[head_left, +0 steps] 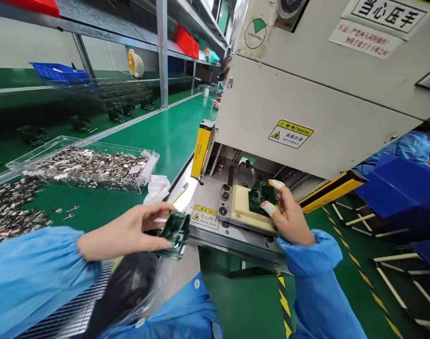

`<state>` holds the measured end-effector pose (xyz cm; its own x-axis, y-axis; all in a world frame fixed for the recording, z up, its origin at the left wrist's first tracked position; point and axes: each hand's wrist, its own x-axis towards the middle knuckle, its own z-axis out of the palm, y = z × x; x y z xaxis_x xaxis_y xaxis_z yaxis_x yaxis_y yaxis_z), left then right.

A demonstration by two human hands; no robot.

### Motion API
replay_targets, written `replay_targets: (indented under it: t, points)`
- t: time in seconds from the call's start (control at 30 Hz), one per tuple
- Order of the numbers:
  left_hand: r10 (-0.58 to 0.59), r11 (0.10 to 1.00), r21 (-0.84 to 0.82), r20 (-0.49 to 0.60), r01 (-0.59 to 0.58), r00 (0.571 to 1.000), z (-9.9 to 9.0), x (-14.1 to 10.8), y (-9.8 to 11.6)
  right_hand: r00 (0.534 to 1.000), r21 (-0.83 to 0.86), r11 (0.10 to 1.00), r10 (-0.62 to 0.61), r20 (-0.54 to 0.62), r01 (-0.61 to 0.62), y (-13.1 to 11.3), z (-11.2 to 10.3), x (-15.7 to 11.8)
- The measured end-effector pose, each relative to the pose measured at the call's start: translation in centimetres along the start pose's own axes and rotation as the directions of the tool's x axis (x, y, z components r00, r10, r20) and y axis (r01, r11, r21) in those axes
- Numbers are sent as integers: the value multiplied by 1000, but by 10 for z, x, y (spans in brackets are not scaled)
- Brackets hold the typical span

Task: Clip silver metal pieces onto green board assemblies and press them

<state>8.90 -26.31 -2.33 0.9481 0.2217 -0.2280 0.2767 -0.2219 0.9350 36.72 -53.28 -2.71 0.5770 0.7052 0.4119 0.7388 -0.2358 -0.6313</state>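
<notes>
My left hand point(144, 230) grips a dark green plastic housing point(175, 234) between thumb and fingers, in the air in front of the press's front edge. Its hollow inner side faces up. My right hand point(288, 214) has its thumb and forefinger, both with white finger covers, on a second dark green part point(261, 197). That part rests on the cream fixture block point(240, 202) of the press. The block is mounted on a metal plate point(224, 200) with round fittings at its left end.
The press's grey housing point(264, 103) overhangs the fixture, with yellow bars point(202, 148) at both sides. A clear tray point(144, 181) of small metal pieces stands on the green bench at left, beside a loose heap point(13, 205). Blue chairs point(401, 188) stand at right.
</notes>
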Motion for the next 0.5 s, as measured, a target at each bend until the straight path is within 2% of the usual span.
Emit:
replay_targets:
  t: [0.07,0.13,0.2,0.23,0.27,0.3,0.33,0.37,0.4,0.43,0.5]
  points:
    - [-37,999,-2,26,37,999,2,-8,-21,999,-139,990,-2,-40,-3,-1,4,-4]
    - [-3,1000,-19,50,4,999,10,-5,-36,995,-269,963,-30,-99,2,0,7,-18]
    - [27,999,-19,78,-26,997,19,6,-45,971,-356,933,-39,-235,-49,7,5,-44]
    - [35,999,-13,95,-34,995,22,11,-48,939,-372,920,-15,-344,-122,13,4,-62]
    - [40,999,-3,113,-40,993,24,17,-50,875,-357,903,39,-482,-237,22,1,-81]
    - [44,999,8,129,-45,991,24,21,-51,779,-296,879,124,-615,-374,32,-1,-101]
    - [47,999,19,143,-51,989,23,25,-53,676,-188,847,241,-696,-497,43,-4,-120]
    - [52,998,31,153,-58,987,20,29,-54,591,-38,811,393,-704,-584,55,-5,-138]
    - [57,997,44,166,-65,984,17,31,-55,538,105,773,525,-659,-626,66,-7,-154]
    - [63,996,55,180,-74,982,13,34,-56,523,201,746,606,-599,-635,75,-7,-166]
    - [79,993,65,209,-94,975,6,37,-57,516,270,725,657,-550,-634,87,-7,-181]
